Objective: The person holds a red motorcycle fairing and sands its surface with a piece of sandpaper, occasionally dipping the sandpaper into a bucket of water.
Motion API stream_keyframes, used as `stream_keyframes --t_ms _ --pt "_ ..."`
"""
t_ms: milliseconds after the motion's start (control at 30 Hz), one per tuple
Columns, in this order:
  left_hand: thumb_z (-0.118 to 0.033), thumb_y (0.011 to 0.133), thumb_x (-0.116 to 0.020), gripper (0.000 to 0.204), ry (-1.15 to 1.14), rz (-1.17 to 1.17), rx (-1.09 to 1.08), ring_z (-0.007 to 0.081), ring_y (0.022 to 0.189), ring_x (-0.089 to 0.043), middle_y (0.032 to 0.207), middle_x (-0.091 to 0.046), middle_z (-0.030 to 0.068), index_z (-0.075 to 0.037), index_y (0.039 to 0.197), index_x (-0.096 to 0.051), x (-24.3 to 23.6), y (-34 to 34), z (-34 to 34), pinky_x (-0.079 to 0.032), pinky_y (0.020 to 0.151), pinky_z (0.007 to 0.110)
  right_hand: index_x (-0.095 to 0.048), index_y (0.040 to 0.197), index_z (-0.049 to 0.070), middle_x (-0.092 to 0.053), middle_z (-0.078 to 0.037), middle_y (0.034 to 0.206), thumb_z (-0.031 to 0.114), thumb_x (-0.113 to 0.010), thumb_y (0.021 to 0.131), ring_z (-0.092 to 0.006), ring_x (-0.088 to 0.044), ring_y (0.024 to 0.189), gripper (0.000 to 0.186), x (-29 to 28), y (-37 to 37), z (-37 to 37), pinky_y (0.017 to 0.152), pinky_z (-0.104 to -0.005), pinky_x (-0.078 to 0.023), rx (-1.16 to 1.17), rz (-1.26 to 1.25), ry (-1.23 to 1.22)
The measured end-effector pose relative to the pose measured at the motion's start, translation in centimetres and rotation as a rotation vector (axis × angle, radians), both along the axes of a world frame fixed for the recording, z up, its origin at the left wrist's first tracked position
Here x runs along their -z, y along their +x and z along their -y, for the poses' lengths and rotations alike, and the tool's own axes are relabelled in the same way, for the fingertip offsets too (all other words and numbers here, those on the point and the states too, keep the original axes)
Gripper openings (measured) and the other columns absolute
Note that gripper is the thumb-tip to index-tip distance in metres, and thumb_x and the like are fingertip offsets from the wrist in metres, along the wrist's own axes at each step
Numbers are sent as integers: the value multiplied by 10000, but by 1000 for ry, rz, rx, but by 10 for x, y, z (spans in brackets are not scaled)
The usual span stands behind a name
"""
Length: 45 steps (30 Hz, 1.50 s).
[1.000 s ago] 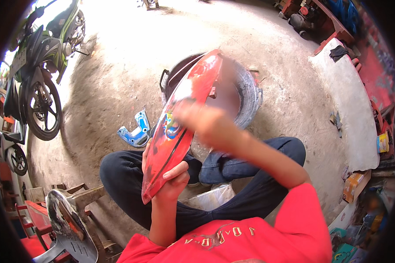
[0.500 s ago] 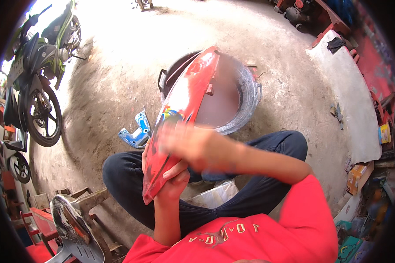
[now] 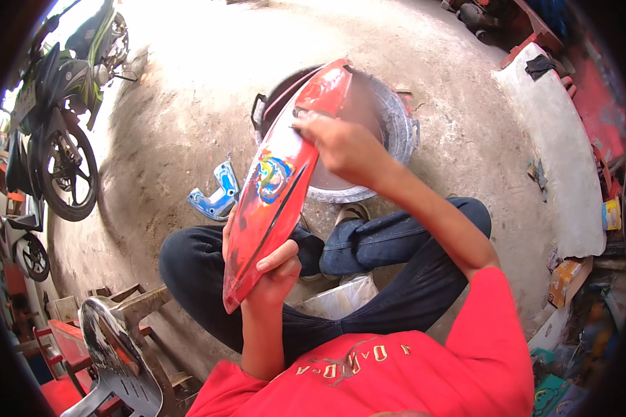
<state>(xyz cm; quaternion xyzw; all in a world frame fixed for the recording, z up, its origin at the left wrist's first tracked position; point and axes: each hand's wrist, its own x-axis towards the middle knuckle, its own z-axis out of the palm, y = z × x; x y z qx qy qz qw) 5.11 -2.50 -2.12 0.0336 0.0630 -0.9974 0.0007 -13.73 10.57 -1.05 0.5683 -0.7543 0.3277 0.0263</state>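
Observation:
A long red motorcycle body panel [image 3: 257, 229] slants over my lap, its upper end above a round tub [image 3: 401, 149] of murky brownish water. My left hand [image 3: 277, 274] is wrapped round its lower end, thumb side and fingers at the two edges. Layers of blue, white and yellow show in a worn patch mid-panel, beside a dark streak. My right hand [image 3: 344, 149] is closed near the upper part, pressing a small dark piece [image 3: 300, 112] to the surface; it looks like sandpaper but is mostly hidden under the fingers.
A blue-and-white bracket-shaped part [image 3: 217, 198] lies on the concrete floor left of the tub. Motorcycles [image 3: 66, 153] stand at the left. A worn chair [image 3: 129, 361] is near my left side. A pale slab [image 3: 560, 160] and a cardboard box [image 3: 569, 281] lie to the right.
My right hand has moved up the panel, away from me, from the middle to near the upper end, uncovering the multicoloured patch. My left hand keeps its grip.

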Motion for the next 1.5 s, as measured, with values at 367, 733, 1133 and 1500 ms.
stream_keyframes --t_ms 367,733,1133,1500 --pt "-579 1072 -407 539 26 133 3 109 530 -497 1138 -722 16 -141 1319 -602 -6 -2 0 -287 448 252 -691 1296 29 -699 -185 1352 27 -585 897 -359 -675 1269 413 -5 14 1 1097 -460 -534 -42 -173 -138" --pt "-565 1079 -396 556 27 443 -124 125 584 -535 1313 -689 79 -131 1372 -579 -7 -8 -4 -318 479 265 -706 1242 -4 -749 -180 1196 109 -614 923 -358 -735 1121 351 -21 43 0 969 -444 -595 -182 -143 -241" --pt "-565 1079 -397 564 75 -19 28 120 551 -508 1368 -669 110 -134 1401 -566 3 -3 1 -298 461 260 -714 1239 18 -737 -191 1261 85 -612 904 -353 -730 1153 357 -8 21 -2 1003 -455 -590 -164 -106 -207" --pt "-561 1083 -400 565 107 -34 27 122 540 -509 1355 -689 94 -137 1418 -565 -11 -9 -3 -297 447 260 -690 1274 8 -720 -202 1284 54 -625 898 -362 -725 1159 384 -4 -6 3 1016 -436 -583 19 -81 -85"
